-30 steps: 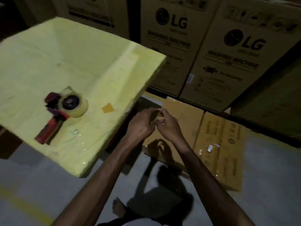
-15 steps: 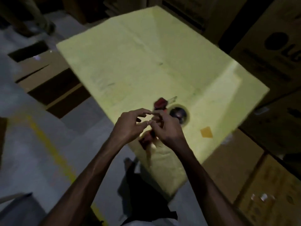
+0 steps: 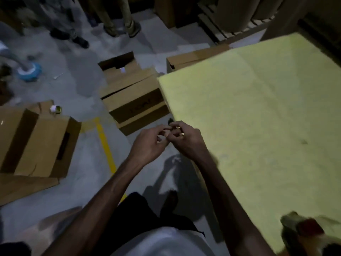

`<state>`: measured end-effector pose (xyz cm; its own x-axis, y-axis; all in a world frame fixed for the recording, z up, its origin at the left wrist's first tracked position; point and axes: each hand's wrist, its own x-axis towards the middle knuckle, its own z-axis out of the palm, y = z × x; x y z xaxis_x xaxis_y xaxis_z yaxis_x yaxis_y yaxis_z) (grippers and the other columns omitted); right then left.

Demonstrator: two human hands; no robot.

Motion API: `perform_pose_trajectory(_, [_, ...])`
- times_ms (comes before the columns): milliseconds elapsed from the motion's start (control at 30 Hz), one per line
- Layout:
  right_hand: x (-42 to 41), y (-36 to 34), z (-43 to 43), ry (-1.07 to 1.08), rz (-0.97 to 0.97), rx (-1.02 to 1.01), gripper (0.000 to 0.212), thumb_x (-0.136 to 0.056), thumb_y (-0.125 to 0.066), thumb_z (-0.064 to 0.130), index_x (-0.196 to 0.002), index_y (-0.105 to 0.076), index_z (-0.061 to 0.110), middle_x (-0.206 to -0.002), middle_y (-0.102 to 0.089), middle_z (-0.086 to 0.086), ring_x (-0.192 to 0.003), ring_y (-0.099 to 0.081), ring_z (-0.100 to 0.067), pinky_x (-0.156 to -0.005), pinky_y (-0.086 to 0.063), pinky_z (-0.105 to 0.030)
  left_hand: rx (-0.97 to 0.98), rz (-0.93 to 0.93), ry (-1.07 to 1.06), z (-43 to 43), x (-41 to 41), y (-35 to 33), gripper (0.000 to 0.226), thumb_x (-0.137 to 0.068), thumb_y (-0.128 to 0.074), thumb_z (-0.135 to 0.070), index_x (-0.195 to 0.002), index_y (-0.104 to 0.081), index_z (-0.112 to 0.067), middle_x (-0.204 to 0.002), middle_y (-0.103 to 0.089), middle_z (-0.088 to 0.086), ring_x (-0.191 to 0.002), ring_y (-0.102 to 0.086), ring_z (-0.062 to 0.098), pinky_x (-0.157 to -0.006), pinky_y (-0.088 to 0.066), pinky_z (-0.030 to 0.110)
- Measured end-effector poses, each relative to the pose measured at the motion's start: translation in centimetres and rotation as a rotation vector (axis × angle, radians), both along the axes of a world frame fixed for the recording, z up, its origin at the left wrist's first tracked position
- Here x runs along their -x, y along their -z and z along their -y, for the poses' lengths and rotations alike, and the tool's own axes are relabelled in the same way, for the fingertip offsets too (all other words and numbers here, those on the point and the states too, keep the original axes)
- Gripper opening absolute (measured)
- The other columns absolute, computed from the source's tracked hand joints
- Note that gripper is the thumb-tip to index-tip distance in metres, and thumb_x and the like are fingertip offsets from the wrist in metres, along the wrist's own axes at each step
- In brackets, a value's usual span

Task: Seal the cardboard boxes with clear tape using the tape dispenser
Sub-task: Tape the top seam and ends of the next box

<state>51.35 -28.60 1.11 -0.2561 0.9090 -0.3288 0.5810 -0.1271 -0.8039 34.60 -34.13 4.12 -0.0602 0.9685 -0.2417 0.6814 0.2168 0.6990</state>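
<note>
My left hand (image 3: pixel 149 143) and my right hand (image 3: pixel 186 139) meet in mid-air at the near left corner of a yellow-topped box (image 3: pixel 258 117). Their curled fingertips touch each other. Whatever lies between the fingers is too small and dark to make out. The tape dispenser (image 3: pixel 304 228), red and blurred, lies on the yellow top at the bottom right, away from both hands. An open cardboard box (image 3: pixel 136 106) stands on the floor just beyond my hands. Another cardboard box (image 3: pixel 36 143) with loose flaps lies at the left.
A third brown box (image 3: pixel 193 58) sits behind the yellow one. A small bottle (image 3: pixel 56 109) stands on the left box's flap. Other people's legs and shoes (image 3: pixel 120 24) are at the top left, near a blue round object (image 3: pixel 29 72). A yellow line (image 3: pixel 105 145) runs across the grey floor.
The view has swung left, so the dispenser slid from centre to bottom right and the floor boxes came into sight. My hands stay together, fingertips touching.
</note>
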Motion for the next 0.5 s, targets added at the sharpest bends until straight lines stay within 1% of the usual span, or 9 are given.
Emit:
perform_pose_trajectory(67, [3.3,-0.2,-3.2,-0.034,0.026,0.019,0.039,-0.084,-0.076,0.046,-0.119,-0.070,0.030,-0.096,-0.071,0.012,-0.087,-0.068,-0.008,-0.084,-0.054,-0.028,0.018,0.028,-0.045,-2.9,4.1,0.8,0.039,-0.100,-0.066,-0.038,-0.138,-0.062,-0.035,-0.119,-0.072,-0.008,-0.095,-0.068,0.007,-0.083,-0.060,0.037])
perform_pose_trajectory(133, [7.0,0.0,-7.3,-0.082,0.033,0.013,0.037,-0.086,-0.077,0.042,-0.119,-0.070,0.026,-0.101,-0.075,0.006,-0.092,-0.069,-0.011,-0.086,-0.055,-0.031,0.048,0.039,-0.073,-6.0,8.1,2.2,0.041,-0.099,-0.066,-0.043,-0.139,-0.061,-0.033,-0.118,-0.072,-0.007,-0.094,-0.068,0.006,-0.084,-0.059,0.035])
perform_pose_trajectory(200, [11.0,0.4,-11.4,-0.121,0.056,0.005,0.038,-0.089,-0.076,0.038,-0.123,-0.070,0.021,-0.106,-0.075,0.002,-0.096,-0.069,-0.013,-0.086,-0.054,-0.030,0.093,0.068,-0.097,-9.7,12.3,4.0,0.041,-0.098,-0.068,-0.043,-0.137,-0.063,-0.032,-0.117,-0.073,-0.007,-0.093,-0.068,0.007,-0.085,-0.058,0.034])
perform_pose_trajectory(333, [19.4,3.0,-19.5,-0.141,0.050,0.081,0.041,-0.093,-0.074,0.037,-0.129,-0.067,0.018,-0.109,-0.072,0.002,-0.100,-0.067,-0.010,-0.087,-0.054,-0.027,0.173,0.121,-0.130,-18.3,20.6,8.2,0.047,-0.095,-0.073,-0.039,-0.139,-0.060,-0.031,-0.115,-0.075,-0.003,-0.099,-0.070,0.012,-0.090,-0.058,0.035])
perform_pose_trajectory(367, [21.6,3.8,-21.3,-0.137,0.044,0.106,0.041,-0.094,-0.073,0.037,-0.130,-0.066,0.018,-0.109,-0.071,0.002,-0.100,-0.066,-0.010,-0.083,-0.051,-0.024,0.196,0.117,-0.135,-20.5,22.7,9.3,0.051,-0.093,-0.074,-0.040,-0.140,-0.058,-0.031,-0.114,-0.075,-0.002,-0.101,-0.071,0.014,-0.090,-0.058,0.036])
perform_pose_trajectory(433, [26.0,5.8,-24.7,-0.130,0.039,0.186,0.042,-0.095,-0.072,0.037,-0.131,-0.064,0.018,-0.109,-0.068,0.002,-0.097,-0.064,-0.008,-0.072,-0.046,-0.014,0.264,0.106,-0.154,-24.7,26.9,11.0,0.060,-0.088,-0.075,-0.049,-0.142,-0.055,-0.033,-0.110,-0.076,-0.003,-0.102,-0.072,0.016,-0.090,-0.058,0.035])
perform_pose_trajectory(467, [28.1,7.2,-26.3,-0.098,0.008,0.246,0.043,-0.095,-0.072,0.037,-0.132,-0.062,0.017,-0.110,-0.067,0.003,-0.093,-0.062,-0.004,-0.066,-0.044,-0.008,0.292,0.116,-0.166,-26.8,28.9,12.3,0.062,-0.086,-0.074,-0.053,-0.142,-0.054,-0.035,-0.107,-0.077,-0.005,-0.101,-0.072,0.016,-0.089,-0.058,0.035])
perform_pose_trajectory(500, [30.1,8.8,-27.8,-0.036,-0.037,0.313,0.044,-0.095,-0.072,0.035,-0.133,-0.062,0.015,-0.112,-0.067,0.003,-0.090,-0.061,-0.001,-0.063,-0.044,-0.005,0.309,0.113,-0.164,-28.8,30.7,13.3,0.061,-0.087,-0.072,-0.052,-0.142,-0.053,-0.036,-0.105,-0.077,-0.006,-0.100,-0.073,0.016,-0.088,-0.058,0.033])
